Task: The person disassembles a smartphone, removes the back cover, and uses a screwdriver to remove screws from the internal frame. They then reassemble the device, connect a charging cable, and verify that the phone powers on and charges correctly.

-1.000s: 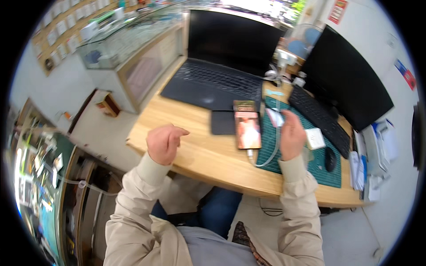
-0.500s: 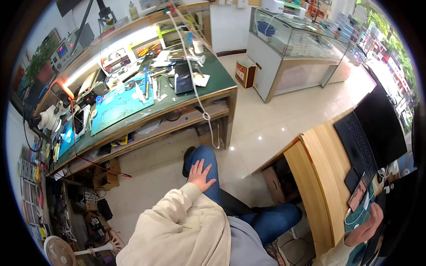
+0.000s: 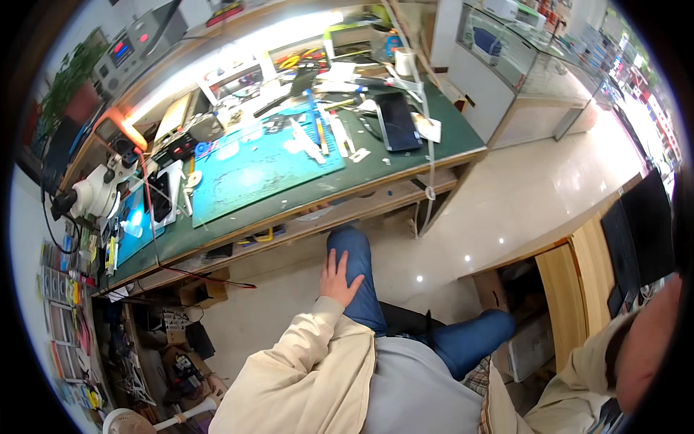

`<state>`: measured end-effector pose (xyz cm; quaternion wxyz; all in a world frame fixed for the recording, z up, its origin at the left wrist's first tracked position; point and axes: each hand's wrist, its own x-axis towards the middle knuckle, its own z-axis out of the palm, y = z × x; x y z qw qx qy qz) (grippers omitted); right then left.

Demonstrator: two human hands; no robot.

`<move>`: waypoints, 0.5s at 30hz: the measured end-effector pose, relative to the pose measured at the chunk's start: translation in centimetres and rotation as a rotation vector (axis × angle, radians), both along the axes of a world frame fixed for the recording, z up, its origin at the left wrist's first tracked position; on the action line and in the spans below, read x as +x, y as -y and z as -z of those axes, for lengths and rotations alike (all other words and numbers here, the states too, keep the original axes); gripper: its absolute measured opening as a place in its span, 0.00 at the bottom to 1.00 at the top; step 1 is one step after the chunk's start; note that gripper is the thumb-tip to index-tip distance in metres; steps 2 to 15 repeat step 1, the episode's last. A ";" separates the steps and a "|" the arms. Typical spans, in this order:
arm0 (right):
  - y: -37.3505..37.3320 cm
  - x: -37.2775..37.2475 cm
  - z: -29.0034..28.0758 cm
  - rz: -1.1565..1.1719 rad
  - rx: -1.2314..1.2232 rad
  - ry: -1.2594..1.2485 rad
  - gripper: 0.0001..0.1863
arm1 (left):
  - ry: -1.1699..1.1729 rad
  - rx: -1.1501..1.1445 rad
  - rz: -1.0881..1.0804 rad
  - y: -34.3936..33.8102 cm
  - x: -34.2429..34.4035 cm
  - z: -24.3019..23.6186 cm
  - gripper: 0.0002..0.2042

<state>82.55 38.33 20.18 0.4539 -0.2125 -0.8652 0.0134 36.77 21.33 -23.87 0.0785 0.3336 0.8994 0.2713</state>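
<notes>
My left hand (image 3: pixel 337 280) lies flat on my left thigh (image 3: pixel 363 296), fingers spread and holding nothing. Close to the camera at the right rim, my right hand (image 3: pixel 648 351) is raised; it looks large and smeared, and its fingers do not show. Behind it a dark laptop (image 3: pixel 640 231) is partly in view on the wooden desk (image 3: pixel 589 275). Ahead of me the green-topped workbench (image 3: pixel 405 163) carries a blue work mat (image 3: pixel 264 173), a dark phone or small tablet (image 3: pixel 396 121) and several scattered tools.
A microscope (image 3: pixel 100 192) and an orange multimeter (image 3: pixel 119 134) stand at the bench's left end. A white cable (image 3: pixel 431 163) hangs over the bench's right part. Farther right is a glass display case (image 3: pixel 528 65). A fan (image 3: pixel 129 422) sits at the lower left.
The view has swung toward the right desk's opposite side, bringing the workbench closer. My right hand has risen from beside the desk toward the camera. My left hand stays on my thigh.
</notes>
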 end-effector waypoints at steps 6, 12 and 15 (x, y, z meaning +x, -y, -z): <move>1.3 -0.7 0.7 -0.023 0.004 0.003 0.27 | 0.114 0.098 -0.100 2.0 -1.3 1.6 0.45; 1.3 -0.7 0.7 -0.023 0.004 0.003 0.27 | 0.114 0.098 -0.100 2.0 -1.3 1.6 0.45; 1.3 -0.7 0.7 -0.023 0.004 0.003 0.27 | 0.114 0.098 -0.100 2.0 -1.3 1.6 0.45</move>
